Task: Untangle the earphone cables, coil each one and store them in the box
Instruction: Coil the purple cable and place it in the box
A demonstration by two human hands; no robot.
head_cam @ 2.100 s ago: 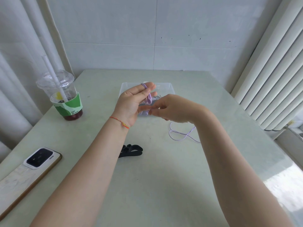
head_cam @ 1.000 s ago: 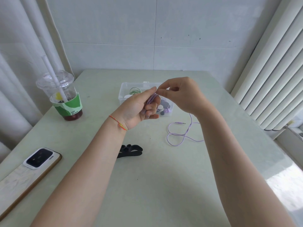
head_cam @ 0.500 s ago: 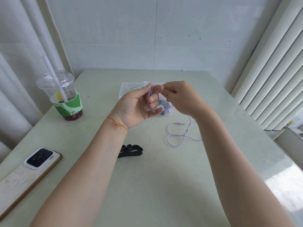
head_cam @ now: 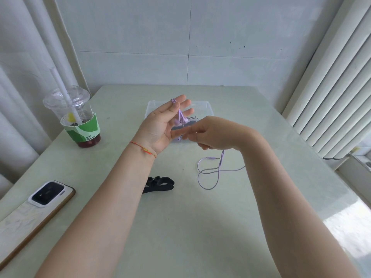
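My left hand (head_cam: 160, 127), fingers spread wide, carries purple earphone cable (head_cam: 208, 171) looped over its fingertips above the clear box (head_cam: 206, 109); my right hand (head_cam: 212, 133) pinches the strand, whose loose end and plug trail across the desk (head_cam: 180, 227)

clear glossy plastic box (head_cam: 208, 109); smooth matt purple cable (head_cam: 208, 171); smooth pale table (head_cam: 180, 227), faint sheen.
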